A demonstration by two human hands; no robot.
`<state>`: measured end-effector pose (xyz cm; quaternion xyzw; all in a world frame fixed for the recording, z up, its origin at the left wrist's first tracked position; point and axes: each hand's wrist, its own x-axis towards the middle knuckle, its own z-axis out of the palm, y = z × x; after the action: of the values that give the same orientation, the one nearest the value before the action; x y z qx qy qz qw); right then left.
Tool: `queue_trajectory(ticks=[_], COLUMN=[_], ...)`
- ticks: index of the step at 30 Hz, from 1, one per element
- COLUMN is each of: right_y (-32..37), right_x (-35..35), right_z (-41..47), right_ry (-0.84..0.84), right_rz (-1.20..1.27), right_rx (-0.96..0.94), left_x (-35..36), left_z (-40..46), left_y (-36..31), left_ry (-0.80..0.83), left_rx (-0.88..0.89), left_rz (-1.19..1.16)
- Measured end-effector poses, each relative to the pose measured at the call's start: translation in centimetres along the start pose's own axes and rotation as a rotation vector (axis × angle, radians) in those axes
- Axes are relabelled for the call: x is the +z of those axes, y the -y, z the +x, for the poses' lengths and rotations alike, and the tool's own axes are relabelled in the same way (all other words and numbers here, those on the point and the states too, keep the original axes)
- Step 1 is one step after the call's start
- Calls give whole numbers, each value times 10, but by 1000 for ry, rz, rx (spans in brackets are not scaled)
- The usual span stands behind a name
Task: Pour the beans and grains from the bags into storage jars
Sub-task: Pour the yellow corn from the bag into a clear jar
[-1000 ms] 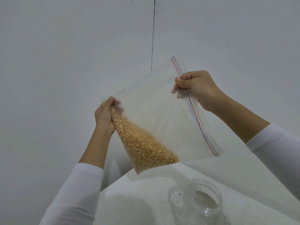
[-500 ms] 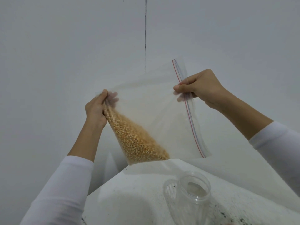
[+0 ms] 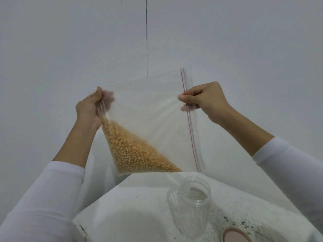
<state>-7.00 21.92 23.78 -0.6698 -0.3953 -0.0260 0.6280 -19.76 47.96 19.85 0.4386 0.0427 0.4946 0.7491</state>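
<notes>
A clear zip bag [image 3: 150, 109] hangs on its side above the table, its red-and-blue zip strip [image 3: 189, 123] running down the right edge. Yellow corn kernels [image 3: 132, 152] lie heaped in its lower left corner. My left hand [image 3: 90, 109] grips the bag's upper left corner. My right hand [image 3: 204, 98] pinches the bag at the zip strip near the top. Below the bag's lower right stands an open clear plastic jar [image 3: 190, 205], apparently with nothing in it.
The jar stands on a white table [image 3: 132, 210] with dark speckles toward the right. A round pinkish lid [image 3: 236, 235] shows at the bottom edge, right of the jar. Behind is a plain white wall with a vertical seam.
Both hands have turned the bag so the zip edge runs more upright. The kernels have spread along the lower edge toward the zip side. The view has tilted down, showing more table.
</notes>
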Motion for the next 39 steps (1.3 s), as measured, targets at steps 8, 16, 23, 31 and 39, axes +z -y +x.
queue_trajectory(ticks=[8, 16, 23, 31, 39], right_y=[-3, -10, -14, -17, -25], right_x=[0, -11, -15, -19, -23], right_z=[-15, -24, -28, -38, -43], right_ry=[-22, 113, 60, -1, -66], right_rz=[4, 22, 12, 39, 47], right_rx=[64, 92, 109, 154, 178], left_x=[2, 8, 14, 23, 36], left_z=[-12, -22, -26, -33, -43], left_y=[-8, -14, -16, -14, -12], left_ry=[23, 1, -29, 9, -16], left_rx=[36, 59, 115, 74, 108], left_rz=[30, 53, 95, 100, 49])
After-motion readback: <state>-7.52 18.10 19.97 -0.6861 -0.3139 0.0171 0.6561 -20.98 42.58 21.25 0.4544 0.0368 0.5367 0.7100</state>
